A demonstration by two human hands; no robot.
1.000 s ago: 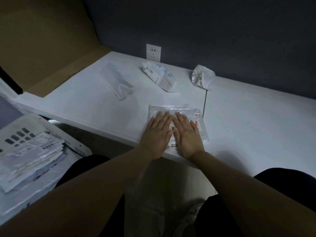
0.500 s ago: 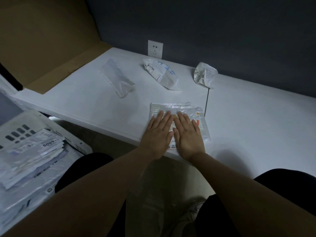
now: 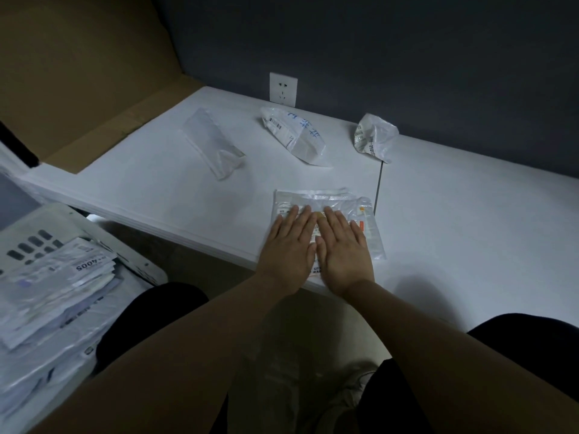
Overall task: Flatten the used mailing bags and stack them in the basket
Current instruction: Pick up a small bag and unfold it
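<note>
A clear mailing bag (image 3: 316, 198) with a printed label lies flat at the white table's near edge. My left hand (image 3: 289, 247) and my right hand (image 3: 343, 249) press on it side by side, palms down, fingers straight. Three more bags lie farther back: a clear one (image 3: 214, 142) at the left, a puffed one with blue writing (image 3: 296, 134) in the middle, and a crumpled one (image 3: 374, 136) by the wall. The white basket (image 3: 142, 264) stands at the lower left, below the table, with a stack of flattened bags (image 3: 53, 286) in it.
The white table (image 3: 454, 220) has a thin seam running back from the pressed bag. A wall socket (image 3: 283, 89) sits on the dark wall behind. Brown cardboard (image 3: 78, 98) leans at the left. My knees in dark cloth show below the table edge.
Both hands stay pressed on the same bag in nearly the same place. The view has shifted slightly; no bag has moved.
</note>
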